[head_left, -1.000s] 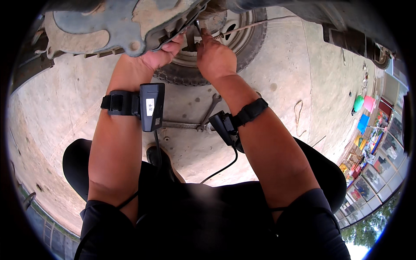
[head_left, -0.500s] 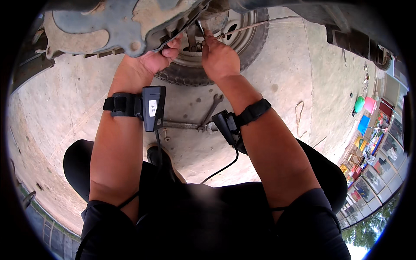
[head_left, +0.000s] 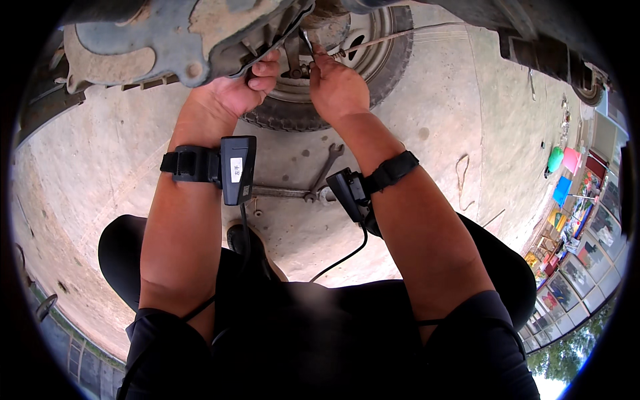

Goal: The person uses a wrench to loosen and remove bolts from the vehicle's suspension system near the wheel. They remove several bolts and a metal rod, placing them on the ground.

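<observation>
Held in the right hand (head_left: 339, 88), between the thumb and bent fingers, a slim shiny metal tool (head_left: 307, 41). Closed upon its lower part, without visible gap; how much of the shaft inside the palm, cannot tell. Lying ahead of the grip, not to its side: going from the fingertips upward in the view and leaning a little to the left, toward the hub region of the wheel (head_left: 375, 59). By long axis rather steep, almost along the line of the index finger, and set at a clear angle to the rusty rod (head_left: 380, 40) with the coil spring (head_left: 341, 54), running off to the upper right. Whether seated upon something at the far end, cannot tell, because of shadow and small size there. Nearer, beyond doubt, to the right hand, by being in its hold; from the left hand (head_left: 243, 88), a narrow gap away, toward the upper right. On that left side, curled fingers close to the lower edge of a dark ribbed metal part (head_left: 257, 37), beside the grey plate (head_left: 175, 40). Perhaps touching this edge, perhaps holding something small; cannot tell from this angle. Around the tool, only limited free space, to judge by the dark bracket (head_left: 293, 59) just to its left and the spring just to its right. On the floor (head_left: 427, 113), well apart from both hands, an open-ended wrench (head_left: 325, 170) and a second, longer wrench (head_left: 283, 192).
</observation>
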Demonstrator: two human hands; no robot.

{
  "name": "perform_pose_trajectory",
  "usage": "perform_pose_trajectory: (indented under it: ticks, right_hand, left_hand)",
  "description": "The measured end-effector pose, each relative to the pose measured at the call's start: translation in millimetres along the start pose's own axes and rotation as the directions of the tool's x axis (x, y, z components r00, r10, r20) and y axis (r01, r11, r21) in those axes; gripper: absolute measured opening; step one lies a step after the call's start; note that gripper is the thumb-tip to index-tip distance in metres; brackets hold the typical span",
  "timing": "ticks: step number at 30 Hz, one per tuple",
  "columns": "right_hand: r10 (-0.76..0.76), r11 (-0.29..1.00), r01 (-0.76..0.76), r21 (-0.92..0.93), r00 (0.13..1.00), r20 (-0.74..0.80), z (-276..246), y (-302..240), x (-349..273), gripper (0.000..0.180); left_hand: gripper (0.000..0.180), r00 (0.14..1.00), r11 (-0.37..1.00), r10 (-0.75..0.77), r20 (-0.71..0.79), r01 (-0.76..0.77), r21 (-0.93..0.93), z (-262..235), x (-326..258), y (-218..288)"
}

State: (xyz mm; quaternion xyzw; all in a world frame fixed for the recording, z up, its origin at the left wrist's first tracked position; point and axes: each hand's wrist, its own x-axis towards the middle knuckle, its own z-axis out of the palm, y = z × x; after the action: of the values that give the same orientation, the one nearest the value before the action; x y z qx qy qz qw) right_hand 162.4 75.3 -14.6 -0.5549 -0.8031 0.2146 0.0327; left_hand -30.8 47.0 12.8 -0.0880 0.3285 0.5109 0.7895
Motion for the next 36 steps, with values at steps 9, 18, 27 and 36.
perform_pose_trajectory:
  ticks: [9,18,27,36]
  right_hand:
    - [-0.016,1.0,0.016,0.027,1.0,-0.001,-4,1,-1,0.036]
    - [0.046,0.999,-0.048,0.019,0.995,0.085,-11,-1,1,0.037]
    - [-0.01,0.994,0.013,0.106,0.999,-0.031,-4,2,-1,0.037]
    - [0.026,0.993,-0.042,0.111,0.989,0.143,-28,-10,16,0.031]
  left_hand:
    - [0.018,1.0,0.997,-0.011,0.018,0.012,-0.078,-3,1,0]
    - [0.017,0.893,0.904,0.378,-0.242,-0.301,0.304,11,4,-19]
    - [0.009,0.795,0.779,0.54,-0.275,-0.349,0.521,-54,54,-32]
    - [0.012,0.845,0.832,0.441,-0.302,-0.259,0.491,-27,59,-35]
